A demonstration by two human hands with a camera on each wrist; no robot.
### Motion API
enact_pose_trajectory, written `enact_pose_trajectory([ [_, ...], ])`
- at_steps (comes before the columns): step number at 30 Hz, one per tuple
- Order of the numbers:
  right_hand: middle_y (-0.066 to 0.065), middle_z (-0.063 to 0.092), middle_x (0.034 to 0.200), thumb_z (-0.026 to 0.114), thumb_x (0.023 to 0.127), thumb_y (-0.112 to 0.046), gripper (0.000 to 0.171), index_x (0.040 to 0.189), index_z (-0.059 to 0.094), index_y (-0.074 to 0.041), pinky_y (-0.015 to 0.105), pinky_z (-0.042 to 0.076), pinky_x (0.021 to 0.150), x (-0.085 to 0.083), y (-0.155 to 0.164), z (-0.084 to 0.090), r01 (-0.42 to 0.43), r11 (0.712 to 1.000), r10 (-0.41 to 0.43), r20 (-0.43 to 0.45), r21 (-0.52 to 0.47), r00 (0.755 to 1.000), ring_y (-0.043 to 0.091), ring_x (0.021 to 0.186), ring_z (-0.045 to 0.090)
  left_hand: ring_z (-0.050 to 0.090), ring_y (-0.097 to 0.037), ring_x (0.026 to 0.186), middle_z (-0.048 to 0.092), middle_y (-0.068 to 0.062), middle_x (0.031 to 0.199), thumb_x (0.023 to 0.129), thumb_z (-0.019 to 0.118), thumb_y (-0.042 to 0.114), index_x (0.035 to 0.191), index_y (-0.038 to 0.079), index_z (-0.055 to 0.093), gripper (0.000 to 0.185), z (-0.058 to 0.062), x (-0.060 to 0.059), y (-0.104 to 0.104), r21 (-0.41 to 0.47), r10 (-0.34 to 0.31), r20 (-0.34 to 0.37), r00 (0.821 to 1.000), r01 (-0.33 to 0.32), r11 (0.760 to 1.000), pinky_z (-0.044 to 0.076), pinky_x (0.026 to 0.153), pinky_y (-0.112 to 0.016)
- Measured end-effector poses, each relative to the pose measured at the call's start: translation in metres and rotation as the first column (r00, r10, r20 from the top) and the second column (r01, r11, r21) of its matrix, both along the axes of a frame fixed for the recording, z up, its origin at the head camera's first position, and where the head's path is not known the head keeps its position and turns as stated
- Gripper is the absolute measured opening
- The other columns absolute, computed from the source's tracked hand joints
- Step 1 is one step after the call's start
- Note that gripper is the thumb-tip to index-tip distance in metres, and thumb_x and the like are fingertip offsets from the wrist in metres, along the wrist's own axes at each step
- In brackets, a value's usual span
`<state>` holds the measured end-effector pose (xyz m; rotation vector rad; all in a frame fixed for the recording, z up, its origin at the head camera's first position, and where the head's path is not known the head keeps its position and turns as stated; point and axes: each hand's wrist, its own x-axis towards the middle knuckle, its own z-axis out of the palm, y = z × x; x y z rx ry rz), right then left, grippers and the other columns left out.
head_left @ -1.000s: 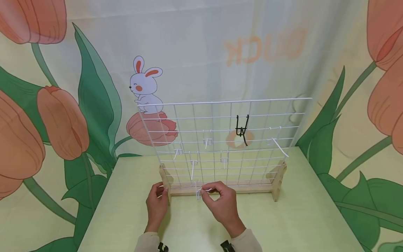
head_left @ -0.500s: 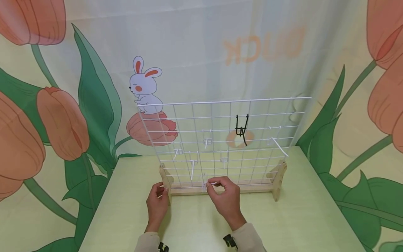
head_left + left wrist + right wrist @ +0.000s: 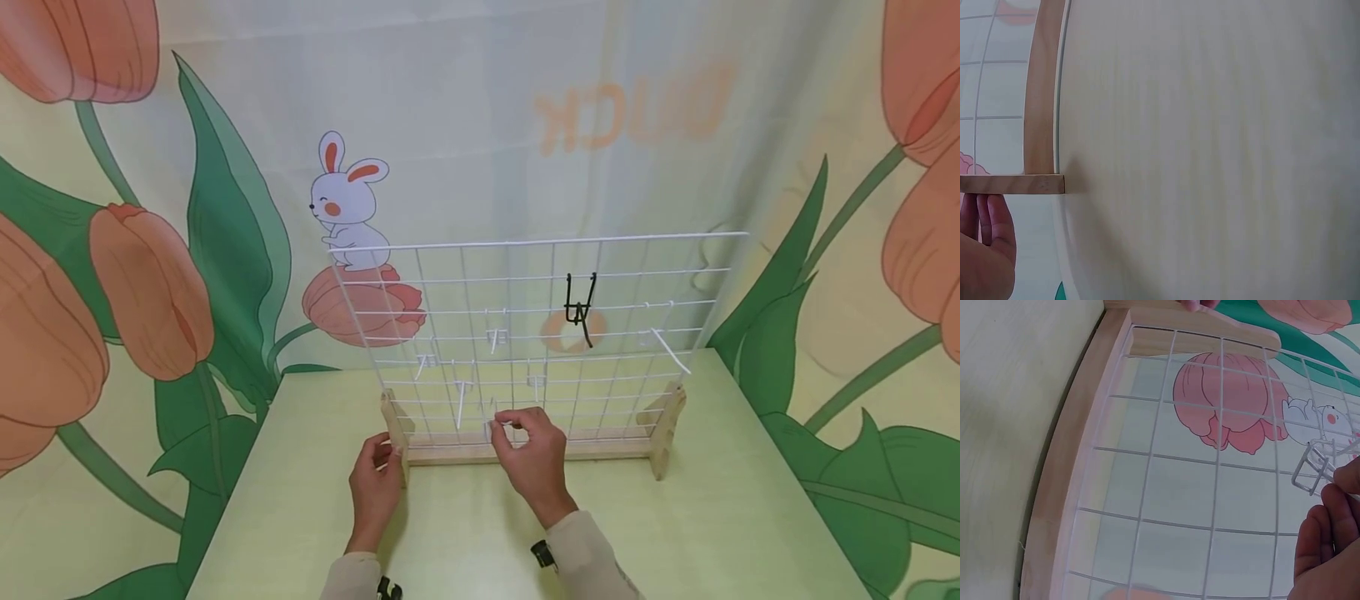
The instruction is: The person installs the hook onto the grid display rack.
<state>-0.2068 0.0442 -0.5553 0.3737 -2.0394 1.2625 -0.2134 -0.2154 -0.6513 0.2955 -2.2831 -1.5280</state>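
Note:
My right hand (image 3: pixel 536 458) pinches a white wire hook (image 3: pixel 1313 469) between thumb and fingers, in front of the lower part of a white wire grid panel (image 3: pixel 480 247). In the right wrist view the hook's square bracket end points away from the fingers; whether it touches the grid, I cannot tell. At the panel's left end, my left hand (image 3: pixel 375 487) rests its fingertips against the wooden end support (image 3: pixel 1013 184). Several white hooks hang on the grid, among them a long one (image 3: pixel 670 350) at the right. A black hook (image 3: pixel 578 310) hangs higher up.
The panel stands in a wooden base (image 3: pixel 600 454) with a second end support (image 3: pixel 663 433) on the right. Beneath it is a pale green table (image 3: pixel 465 542). A curtain (image 3: pixel 465 108) printed with tulips and a rabbit hangs behind.
My right hand has carried the white hook up and slightly right, from the base bar to the lower grid rows. The left hand has stayed at the end support.

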Motion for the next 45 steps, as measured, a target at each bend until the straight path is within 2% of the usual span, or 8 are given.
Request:
enact_pose_trajectory([
  [4, 0.003, 0.076, 0.088, 0.085, 0.085, -0.006, 0.01, 0.094, 0.081, -0.008, 0.041, 0.062, 0.071, -0.005, -0.001, -0.005, 0.039, 0.999, -0.039, -0.039, 0.003, 0.998, 0.022, 0.082, 0.071, 0.07, -0.025, 0.109, 0.074, -0.01, 0.117, 0.104, 0.069, 0.016, 0.131, 0.016, 0.066, 0.027, 0.0, -0.001, 0.0, 0.005, -0.007, 0.006, 1.0, 0.007, 1.0, 0.061, 0.09, -0.035],
  [12, 0.002, 0.077, 0.088, 0.086, 0.084, -0.004, 0.01, 0.093, 0.081, -0.007, 0.039, 0.062, 0.07, -0.011, -0.006, -0.018, 0.095, 0.995, -0.096, -0.1, -0.019, 0.99, 0.021, 0.083, 0.072, 0.07, -0.026, 0.11, 0.073, -0.011, 0.118, 0.104, 0.069, 0.015, 0.132, 0.015, 0.066, 0.028, 0.002, 0.0, 0.001, 0.008, -0.007, 0.022, 1.0, 0.007, 1.0, 0.06, 0.093, -0.039],
  [18, 0.002, 0.077, 0.086, 0.087, 0.082, -0.001, 0.012, 0.092, 0.081, -0.007, 0.035, 0.063, 0.072, -0.016, -0.007, -0.026, 0.136, 0.991, -0.136, -0.149, -0.008, 0.979, 0.02, 0.083, 0.071, 0.07, -0.024, 0.109, 0.074, -0.01, 0.117, 0.104, 0.068, 0.015, 0.132, 0.015, 0.065, 0.028, 0.002, 0.001, 0.001, 0.006, -0.002, 0.03, 1.0, 0.002, 1.0, 0.06, 0.09, -0.03],
  [22, 0.003, 0.078, 0.085, 0.087, 0.082, -0.002, 0.012, 0.092, 0.081, -0.007, 0.037, 0.064, 0.075, -0.019, -0.006, -0.029, 0.159, 0.987, -0.157, -0.167, -0.004, 0.973, 0.021, 0.084, 0.071, 0.07, -0.024, 0.109, 0.074, -0.01, 0.117, 0.104, 0.069, 0.015, 0.132, 0.015, 0.065, 0.028, 0.001, 0.001, 0.001, 0.005, -0.002, 0.029, 1.0, 0.001, 1.0, 0.057, 0.087, -0.021],
  [27, 0.005, 0.078, 0.084, 0.085, 0.083, -0.003, 0.009, 0.091, 0.081, -0.004, 0.038, 0.063, 0.075, -0.021, -0.006, -0.032, 0.163, 0.986, -0.164, -0.174, -0.017, 0.971, 0.023, 0.084, 0.07, 0.07, -0.024, 0.108, 0.074, -0.011, 0.116, 0.103, 0.069, 0.014, 0.131, 0.014, 0.066, 0.028, 0.001, 0.002, 0.001, 0.017, 0.0, 0.023, 1.0, -0.001, 1.0, 0.053, 0.084, -0.014],
  [45, 0.004, 0.078, 0.085, 0.088, 0.08, -0.002, 0.012, 0.089, 0.082, -0.006, 0.035, 0.063, 0.076, -0.023, -0.011, -0.05, 0.155, 0.988, -0.155, -0.193, -0.015, 0.969, 0.023, 0.084, 0.07, 0.07, -0.024, 0.107, 0.074, -0.012, 0.115, 0.103, 0.069, 0.013, 0.13, 0.013, 0.066, 0.028, 0.003, 0.001, 0.0, 0.032, -0.007, 0.008, 1.0, 0.006, 0.999, 0.053, 0.082, -0.013],
])
